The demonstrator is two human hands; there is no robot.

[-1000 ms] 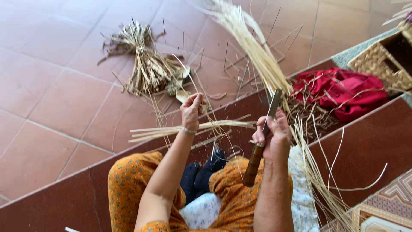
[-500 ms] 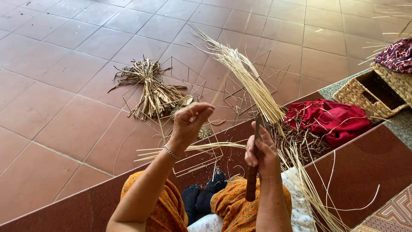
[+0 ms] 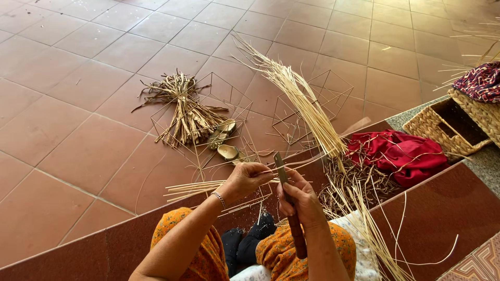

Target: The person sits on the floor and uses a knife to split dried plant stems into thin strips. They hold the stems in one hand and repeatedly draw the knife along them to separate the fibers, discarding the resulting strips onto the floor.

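— What does the right hand point(image 3: 298, 196) hold?

— A knife point(image 3: 289, 208), fingers point(image 3: 287, 191) wrapped round its dark handle, blade rising above them.

— And the left hand point(image 3: 245, 179)?

— Its fingertips point(image 3: 266, 169) pinch a thin straw strip point(image 3: 299, 163) just beside the blade. More pale strips point(image 3: 195, 188) lie below those fingers.

— Beyond the fingers?

— A straw bundle point(image 3: 299, 96) leans up and away; a red cloth point(image 3: 401, 155) and woven basket point(image 3: 442, 130) sit well off to the right hand's side.

Straw bundle point(image 3: 183, 112) lay on floor tiles point(image 3: 62, 130), left of wire frame point(image 3: 312, 104). Cloth heap point(image 3: 403, 154) sat right of hands, woven basket point(image 3: 442, 127) further right.
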